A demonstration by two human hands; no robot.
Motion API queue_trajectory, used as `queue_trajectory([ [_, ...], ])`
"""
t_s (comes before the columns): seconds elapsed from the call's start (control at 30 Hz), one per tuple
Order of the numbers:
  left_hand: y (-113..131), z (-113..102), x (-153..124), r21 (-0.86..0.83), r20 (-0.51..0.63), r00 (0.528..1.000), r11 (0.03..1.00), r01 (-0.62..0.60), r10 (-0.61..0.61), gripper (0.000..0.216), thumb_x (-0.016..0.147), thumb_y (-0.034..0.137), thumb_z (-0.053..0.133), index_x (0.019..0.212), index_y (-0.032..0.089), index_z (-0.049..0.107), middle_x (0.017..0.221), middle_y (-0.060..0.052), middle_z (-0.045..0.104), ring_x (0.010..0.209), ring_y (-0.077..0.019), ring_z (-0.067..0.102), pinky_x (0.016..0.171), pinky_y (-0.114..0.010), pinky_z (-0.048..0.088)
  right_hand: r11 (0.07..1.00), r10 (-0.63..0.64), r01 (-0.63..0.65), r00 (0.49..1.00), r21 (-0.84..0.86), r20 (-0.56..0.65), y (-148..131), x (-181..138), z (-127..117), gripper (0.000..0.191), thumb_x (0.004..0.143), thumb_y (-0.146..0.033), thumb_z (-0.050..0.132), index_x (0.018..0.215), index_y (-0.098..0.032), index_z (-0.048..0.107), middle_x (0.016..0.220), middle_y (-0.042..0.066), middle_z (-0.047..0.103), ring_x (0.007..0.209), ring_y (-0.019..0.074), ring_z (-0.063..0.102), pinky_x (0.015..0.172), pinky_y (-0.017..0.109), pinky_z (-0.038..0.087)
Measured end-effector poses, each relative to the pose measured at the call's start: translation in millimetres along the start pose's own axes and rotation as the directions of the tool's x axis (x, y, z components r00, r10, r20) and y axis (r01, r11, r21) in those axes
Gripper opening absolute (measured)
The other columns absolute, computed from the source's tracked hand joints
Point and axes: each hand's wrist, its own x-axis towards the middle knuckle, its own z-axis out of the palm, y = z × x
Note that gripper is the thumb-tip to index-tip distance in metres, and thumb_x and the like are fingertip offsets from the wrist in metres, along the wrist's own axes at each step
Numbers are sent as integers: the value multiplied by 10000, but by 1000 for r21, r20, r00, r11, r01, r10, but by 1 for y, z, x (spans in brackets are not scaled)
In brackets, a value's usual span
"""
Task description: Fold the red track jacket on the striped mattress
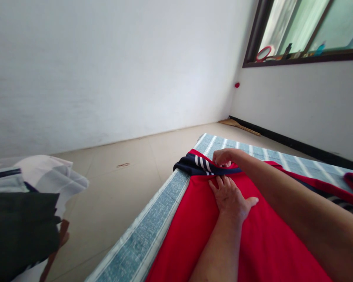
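Observation:
A red garment [267,235] lies spread over a bed covered with a blue-and-white striped sheet [161,203]. Along its far side runs a navy part with white stripes [191,164], perhaps a sleeve, folded across the red cloth. My left hand [231,197] rests palm down on the red cloth, fingers spread and fingertips at the lower edge of the navy part. Just beyond it, my right hand [222,156] has its fingers curled closed on the upper edge of the navy part. My right fingertips are partly hidden.
At the left, a stack of folded clothes [20,231] sits on something with a brown wooden leg. A thin reddish loop [122,165] lies on the tiled floor [106,196]. A broom-like item [238,124] lies in the corner. A round mirror [264,53] and bottles stand on the windowsill.

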Motion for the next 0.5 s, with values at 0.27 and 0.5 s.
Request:
queue_trajectory([
  [0.27, 2, -10, -7, 4, -32, 999, 1000, 0, 0, 805, 773, 612, 471, 1366, 74, 385, 1439, -165, 361, 1327, -347, 243, 1090, -568, 157, 996, -51, 29, 957, -82, -285, -5, 0, 3, 291, 902, -354, 554, 1128, -170, 565, 1154, 70, 560, 970, 209, 574, 818, 389, 490],
  [0.5, 1, -9, -6, 11, -34, 999, 1000, 5, -5, 794, 762, 577, 502, 1370, 81, 382, 1448, -154, 353, 1338, -345, 235, 1097, -554, 163, 997, -6, -36, 857, -71, -515, 0, -2, 1, 283, 902, -348, 557, 1127, -177, 561, 1144, 68, 564, 980, 204, 573, 821, 400, 486],
])
